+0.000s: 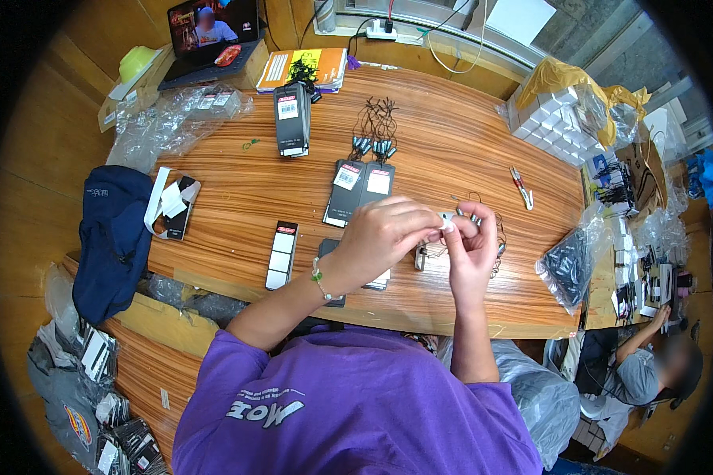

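My left hand and my right hand meet over the table, fingertips pinched together around a small white piece. Its exact kind is too small to make out. Thin dark cords with small metallic ends lie beside and partly behind my right hand. Under my hands is a small metallic-looking object, partly covered. Just beyond my left hand lie two piles of dark grey hang tags with black strings. More grey cards show under my left wrist. A card with white labels lies left of them.
Another tag stack stands farther back. Red-handled snips and a bag of black pieces lie right. White boxes fill the back right corner. A laptop stands back left, a navy bag left. Another person sits right.
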